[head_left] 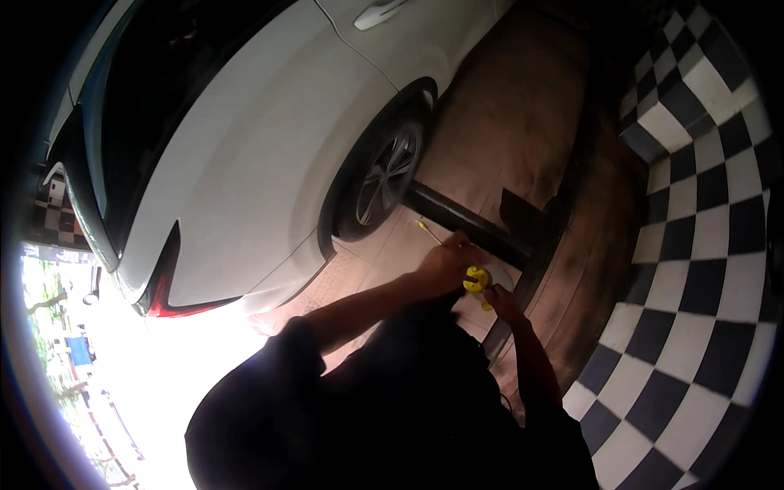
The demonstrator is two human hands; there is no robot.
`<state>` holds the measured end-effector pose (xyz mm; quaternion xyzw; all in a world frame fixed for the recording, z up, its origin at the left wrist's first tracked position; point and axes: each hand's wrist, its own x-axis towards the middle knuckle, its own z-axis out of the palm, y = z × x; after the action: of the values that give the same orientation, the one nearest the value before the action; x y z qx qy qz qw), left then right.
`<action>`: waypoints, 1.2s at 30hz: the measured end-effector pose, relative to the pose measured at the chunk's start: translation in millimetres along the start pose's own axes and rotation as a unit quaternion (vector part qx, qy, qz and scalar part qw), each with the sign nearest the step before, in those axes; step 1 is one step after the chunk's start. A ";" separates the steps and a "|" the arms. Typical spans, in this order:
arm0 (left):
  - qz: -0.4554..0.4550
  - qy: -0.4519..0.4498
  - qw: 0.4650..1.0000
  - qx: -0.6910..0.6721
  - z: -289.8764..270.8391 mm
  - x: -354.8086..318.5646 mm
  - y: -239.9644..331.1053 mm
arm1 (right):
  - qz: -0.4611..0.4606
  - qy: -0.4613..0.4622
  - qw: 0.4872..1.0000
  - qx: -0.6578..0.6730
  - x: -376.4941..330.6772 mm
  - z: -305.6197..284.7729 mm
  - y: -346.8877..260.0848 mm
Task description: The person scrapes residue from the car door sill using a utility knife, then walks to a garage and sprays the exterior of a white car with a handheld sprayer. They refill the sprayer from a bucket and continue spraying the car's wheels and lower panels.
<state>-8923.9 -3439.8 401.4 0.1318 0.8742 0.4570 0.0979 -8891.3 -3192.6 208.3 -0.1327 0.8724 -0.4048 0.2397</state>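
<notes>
In front of my body my left hand is closed, its fingers bent round a thin pale rod with a small yellow tip. The rod points up and left, toward the car's wheel. A round yellow piece with a dark slot sits close to it, between my two hands. My right hand is closed on this yellow piece from the right, its thumb side turned up. Just behind it shows a pale, roundish thing, too unclear to name. Dark clothing and shadow hide the lower parts of both hands.
A white car fills the left, with its wheel and red tail light. Beyond my hands a dark beam crosses the tiled floor, meeting a long dark rail. Black and white checkered tiles cover the right side.
</notes>
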 end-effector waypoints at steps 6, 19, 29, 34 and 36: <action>-0.103 0.050 0.992 0.049 22.1 89.8 -47.4 | -0.021 -0.039 0.996 -0.073 82.8 -61.8 -63.6; -0.252 0.293 0.920 -0.061 32.0 138.2 -105.0 | -0.095 -0.049 0.994 0.020 275.6 -147.5 6.7; -0.602 0.397 0.692 0.016 240.3 -36.0 -118.5 | -0.043 -0.104 0.983 -0.145 454.2 -98.0 158.8; -0.655 0.335 0.677 -0.035 303.9 -3.8 -116.7 | -0.052 -0.135 0.966 -0.213 495.0 -58.5 217.8; -0.652 0.328 0.682 -0.055 328.8 5.4 -120.9 | -0.088 -0.199 0.951 -0.221 492.4 -50.8 227.5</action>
<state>-8850.1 -3250.1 116.2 -0.6352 0.6886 0.3394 0.0849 -9345.0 -3224.6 -91.6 -0.3365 0.8595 -0.1862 0.3366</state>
